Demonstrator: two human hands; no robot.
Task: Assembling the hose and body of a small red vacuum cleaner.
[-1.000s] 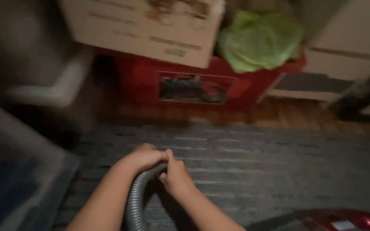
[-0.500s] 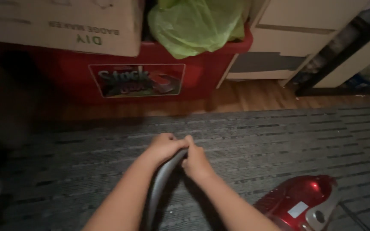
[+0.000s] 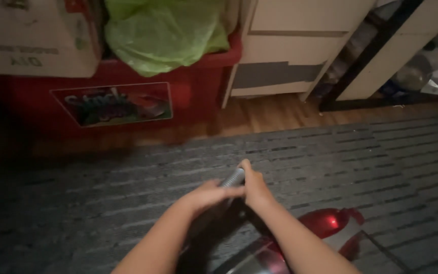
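— What are the person's hands doing in the middle of the frame?

— Both are closing around a ribbed grey hose (image 3: 233, 177) just below centre. The left hand (image 3: 210, 194) is gripping it from the lower left, fingers curled over it; the right hand (image 3: 253, 186) is wrapping it from the right, its fingertips touching the left hand's. Only a short piece of hose is showing between them.

— And beneath the arms?

— A glossy red vacuum cleaner (image 3: 325, 224) is sitting at the bottom of the frame, right of centre, on a grey striped rug (image 3: 381, 162), with a clear or silvery part at its lower edge.

— What packages are standing at the back?

— A red storage box (image 3: 188, 96) is filling the upper left, on the wooden floor (image 3: 269, 114). A rectangular picture label (image 3: 111, 104) with a pale border is sitting on its front, slightly tilted. A pale cardboard box (image 3: 31, 40) is resting on top at the far upper left, printing along its side, too blurred to make out. Just beside it, a crumpled light-green plastic bag (image 3: 160, 30) is bulging out of the red box.

— And to the upper right?

— Cream drawer fronts (image 3: 300, 35) are standing beside the red box, a dark slanting bar (image 3: 366, 56) crossing next to them.
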